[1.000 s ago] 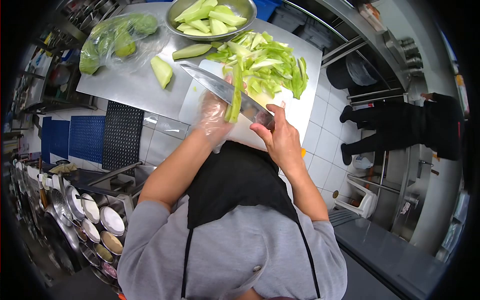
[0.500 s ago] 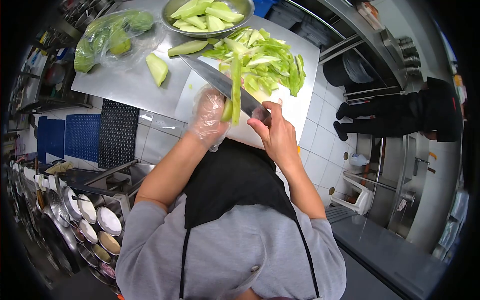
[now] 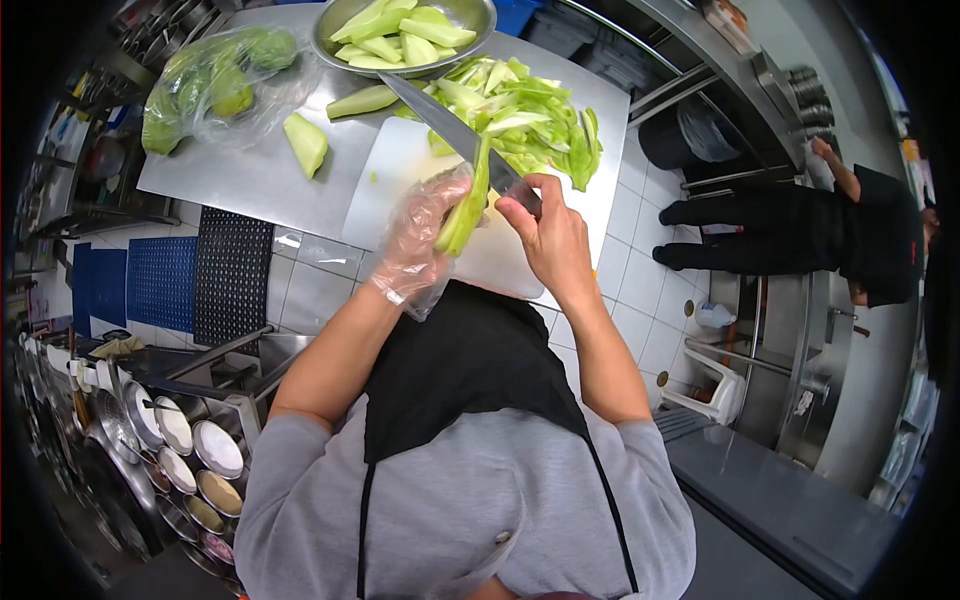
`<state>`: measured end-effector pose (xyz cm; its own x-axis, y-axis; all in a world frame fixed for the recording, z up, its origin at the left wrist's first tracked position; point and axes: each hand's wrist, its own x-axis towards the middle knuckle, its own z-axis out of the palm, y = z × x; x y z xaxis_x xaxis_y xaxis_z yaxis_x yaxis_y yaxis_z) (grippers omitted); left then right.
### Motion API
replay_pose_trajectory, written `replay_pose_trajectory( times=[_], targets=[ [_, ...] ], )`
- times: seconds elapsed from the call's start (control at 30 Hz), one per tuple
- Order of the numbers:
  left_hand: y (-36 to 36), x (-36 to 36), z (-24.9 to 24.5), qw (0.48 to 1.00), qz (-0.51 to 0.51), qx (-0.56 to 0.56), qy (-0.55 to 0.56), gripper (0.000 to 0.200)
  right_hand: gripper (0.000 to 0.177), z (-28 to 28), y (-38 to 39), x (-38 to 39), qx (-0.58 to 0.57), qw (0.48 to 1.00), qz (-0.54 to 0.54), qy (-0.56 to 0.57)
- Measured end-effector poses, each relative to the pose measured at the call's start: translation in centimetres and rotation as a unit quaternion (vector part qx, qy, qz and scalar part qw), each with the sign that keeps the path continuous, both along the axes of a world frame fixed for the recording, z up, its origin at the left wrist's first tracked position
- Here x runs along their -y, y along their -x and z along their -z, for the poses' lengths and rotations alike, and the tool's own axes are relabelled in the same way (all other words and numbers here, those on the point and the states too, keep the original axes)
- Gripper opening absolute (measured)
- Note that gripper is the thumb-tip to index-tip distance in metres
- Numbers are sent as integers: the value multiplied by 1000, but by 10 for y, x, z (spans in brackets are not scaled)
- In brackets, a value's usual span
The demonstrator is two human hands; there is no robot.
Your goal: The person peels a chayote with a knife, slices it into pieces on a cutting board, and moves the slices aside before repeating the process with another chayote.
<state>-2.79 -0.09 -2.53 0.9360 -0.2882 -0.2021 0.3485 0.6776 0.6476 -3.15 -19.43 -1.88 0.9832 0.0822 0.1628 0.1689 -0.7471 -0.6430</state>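
Note:
My left hand (image 3: 425, 235), in a loose clear plastic glove, holds a green mango piece (image 3: 460, 215) above the white cutting board (image 3: 400, 175). My right hand (image 3: 548, 235) grips a large knife (image 3: 450, 125), its blade lying against the piece and pointing up and left toward the bowl. A green strip of peel (image 3: 482, 170) hangs along the blade. Behind the board lies a heap of green peel strips (image 3: 525, 110).
A metal bowl (image 3: 470, 35) with peeled wedges stands at the table's far edge; two loose wedges (image 3: 305, 145) and a plastic bag of whole green mangoes (image 3: 205, 85) lie left. Another person (image 3: 800, 235) in black stands right. Metal lidded pots (image 3: 190, 450) sit lower left.
The knife blade has slid further up along the mango piece, and both hands have shifted slightly right and up. The person in black has moved closer.

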Motion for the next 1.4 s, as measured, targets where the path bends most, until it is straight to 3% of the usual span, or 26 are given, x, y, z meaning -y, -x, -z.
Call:
replay_pose_trajectory(
  times=[0.13,0.23,0.33,0.53,0.63,0.8,0.9,1.0,1.1,1.2,1.3,1.4],
  targets=[
    [-5,-3,17,999,-10,-12,-43,40,67,-1,0,1,-21,1000,-4,9],
    [-9,-12,24,999,31,-3,-15,42,67,-2,-7,2,-30,998,-1,52],
    [-16,-13,38,998,31,-23,-56,42,68,-9,-20,1,-68,991,27,110],
    [-20,-15,47,992,-54,-101,-60,50,65,-20,-28,20,-26,958,106,266],
    [-19,-20,25,991,-60,-102,59,57,65,-24,-21,23,5,947,129,296],
    [-31,12,3,988,90,80,94,62,67,-33,-18,10,-12,949,121,290],
    [-56,22,23,995,41,69,59,59,67,-41,-10,10,0,952,128,279],
    [-72,15,30,994,-41,23,95,54,67,-48,8,26,-8,942,163,294],
    [-76,0,25,990,-82,-51,102,50,66,-37,31,51,50,943,204,260],
    [-80,-4,37,968,-68,-120,208,44,60,-38,50,60,-45,969,209,126],
    [-73,1,38,961,-91,-155,208,41,55,-8,69,56,-66,986,135,-73],
    [-77,5,54,944,-69,-153,285,39,57,-26,81,20,-129,984,69,-105]
  ],
)
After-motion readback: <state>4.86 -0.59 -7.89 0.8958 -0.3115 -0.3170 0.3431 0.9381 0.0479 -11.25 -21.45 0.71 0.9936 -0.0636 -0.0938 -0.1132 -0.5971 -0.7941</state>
